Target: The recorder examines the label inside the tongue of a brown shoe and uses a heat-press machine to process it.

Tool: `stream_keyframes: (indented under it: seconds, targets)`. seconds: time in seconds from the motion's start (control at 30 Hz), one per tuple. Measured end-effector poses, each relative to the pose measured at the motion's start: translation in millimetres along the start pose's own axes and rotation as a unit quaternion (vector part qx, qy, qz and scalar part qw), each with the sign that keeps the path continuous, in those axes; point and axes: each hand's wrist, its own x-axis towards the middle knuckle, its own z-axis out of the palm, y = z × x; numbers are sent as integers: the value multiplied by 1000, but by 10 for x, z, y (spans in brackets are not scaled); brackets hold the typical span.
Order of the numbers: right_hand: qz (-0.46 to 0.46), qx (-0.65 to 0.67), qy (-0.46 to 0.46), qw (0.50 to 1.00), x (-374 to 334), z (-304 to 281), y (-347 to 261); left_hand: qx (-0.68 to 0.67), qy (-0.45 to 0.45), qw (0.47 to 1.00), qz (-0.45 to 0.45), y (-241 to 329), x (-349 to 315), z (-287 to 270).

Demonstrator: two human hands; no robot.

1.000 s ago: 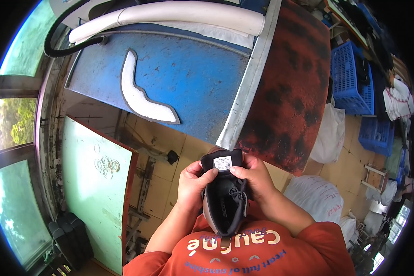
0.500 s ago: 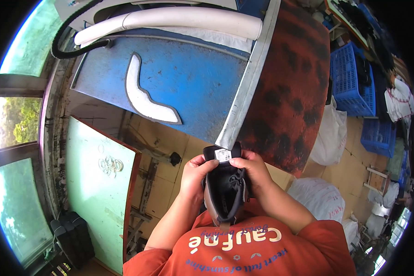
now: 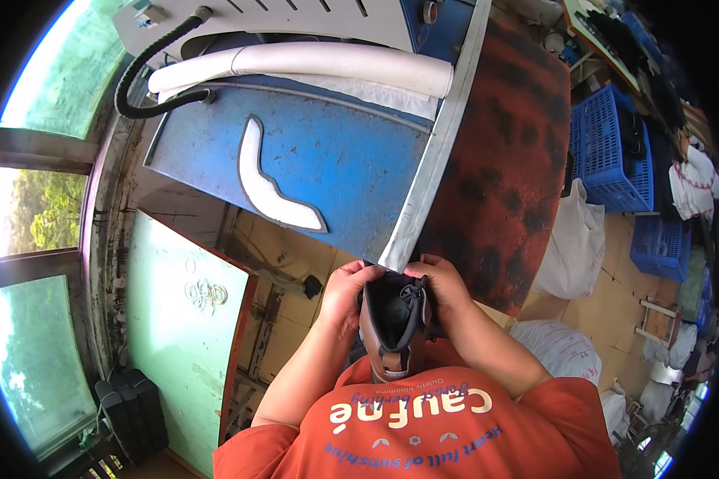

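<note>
A: Head view, item one: dark shoe (image 3: pixel 395 323), opening upward, brown heel end toward the orange shirt (image 3: pixel 423 423). Location?

B: Held at chest height, just below the near corner of the blue counter (image 3: pixel 335 160). Left hand (image 3: pixel 345 289) clamped on the shoe's left side, right hand (image 3: pixel 439 286) clamped on its right side; fingers of both curl over the top rim. The hands stand apart, with the shoe between them.

A: Item two: edges.

B: Pale metal strip (image 3: pixel 439 152) runs along the counter's right edge, ending just above the shoe (whether they touch, cannot tell). Rust-red panel (image 3: pixel 511 168) drops away to the right of that strip.

A: On the counter?

B: One white curved piece (image 3: pixel 276 188), lying flat, well apart from the hands. White padded roll (image 3: pixel 311 64) along the far edge, black corrugated hose (image 3: pixel 148 76) at its left end.

A: Open room?

B: Left of the forearm: a pale green board (image 3: pixel 184 335) leaning, tiled floor (image 3: pixel 287 255) between it and the counter. Right side: white sacks (image 3: pixel 571 239), then blue crates (image 3: pixel 615 152) further off. Space around the shoe itself is narrow, bounded by counter above and torso below.
</note>
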Motion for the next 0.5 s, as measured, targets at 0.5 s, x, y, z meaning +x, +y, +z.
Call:
stream_keyframes:
  seconds: [0.5]
  targets:
    - [-18,-42,-76,996,-311,3,186,6,-8,999,30,-151,-413,-54]
